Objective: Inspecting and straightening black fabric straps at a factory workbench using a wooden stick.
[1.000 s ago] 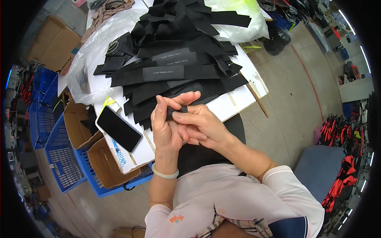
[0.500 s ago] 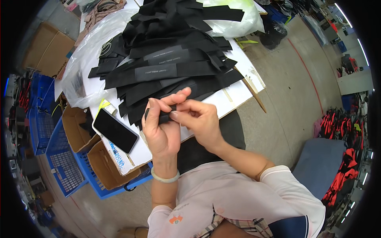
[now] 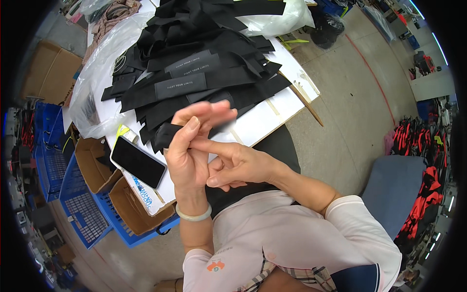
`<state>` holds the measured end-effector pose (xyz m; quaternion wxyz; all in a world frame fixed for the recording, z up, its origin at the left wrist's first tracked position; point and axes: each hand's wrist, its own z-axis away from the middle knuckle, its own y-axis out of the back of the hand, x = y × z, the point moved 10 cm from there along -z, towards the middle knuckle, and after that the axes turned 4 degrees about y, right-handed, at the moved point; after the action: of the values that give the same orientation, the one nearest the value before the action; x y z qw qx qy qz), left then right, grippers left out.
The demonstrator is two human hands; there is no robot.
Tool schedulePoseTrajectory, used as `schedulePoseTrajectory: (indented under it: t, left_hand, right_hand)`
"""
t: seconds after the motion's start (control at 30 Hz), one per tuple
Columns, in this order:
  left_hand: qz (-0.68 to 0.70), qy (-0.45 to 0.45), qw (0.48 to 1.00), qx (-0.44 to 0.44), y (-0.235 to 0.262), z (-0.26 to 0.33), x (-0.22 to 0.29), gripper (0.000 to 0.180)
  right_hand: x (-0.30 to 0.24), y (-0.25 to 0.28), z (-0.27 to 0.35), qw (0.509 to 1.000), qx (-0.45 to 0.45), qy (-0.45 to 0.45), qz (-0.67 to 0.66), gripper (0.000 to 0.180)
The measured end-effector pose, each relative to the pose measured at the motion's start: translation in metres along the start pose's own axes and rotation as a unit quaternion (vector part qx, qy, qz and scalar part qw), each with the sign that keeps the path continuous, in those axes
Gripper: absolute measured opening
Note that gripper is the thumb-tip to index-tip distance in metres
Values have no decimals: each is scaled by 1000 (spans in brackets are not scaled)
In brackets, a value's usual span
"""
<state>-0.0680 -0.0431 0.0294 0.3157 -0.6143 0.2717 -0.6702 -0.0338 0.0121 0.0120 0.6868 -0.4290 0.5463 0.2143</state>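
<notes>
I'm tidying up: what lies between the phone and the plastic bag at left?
In the head view, a small yellow-and-white item lies between the phone and that bag; its kind is unclear.

Black strips (image 3: 194, 46) look like matt cloth from here; phone screen (image 3: 139, 161), smooth, glossy; clear bag (image 3: 99, 73), crinkled shiny plastic; box (image 3: 88, 165), matt cardboard.

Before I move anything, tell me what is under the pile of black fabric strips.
White tabletop shows beyond the right side of the black fabric strips; whatever lies directly beneath them is covered, and the left hand hides part of the near edge.
</notes>
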Motion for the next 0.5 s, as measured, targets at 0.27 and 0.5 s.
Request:
schedulePoseTrajectory:
  t: [0.27, 0.5]
  left_hand:
    - [-38, -230, 970, -75, -16, 13, 40, 29]
    - [-88, -86, 992, -9, -14, -13, -16, 40]
  right_hand:
    - [-18, -10, 0, 980, -12, 124, 157, 63]
    - [-44, 24, 10, 730, 223, 289, 578, 30]
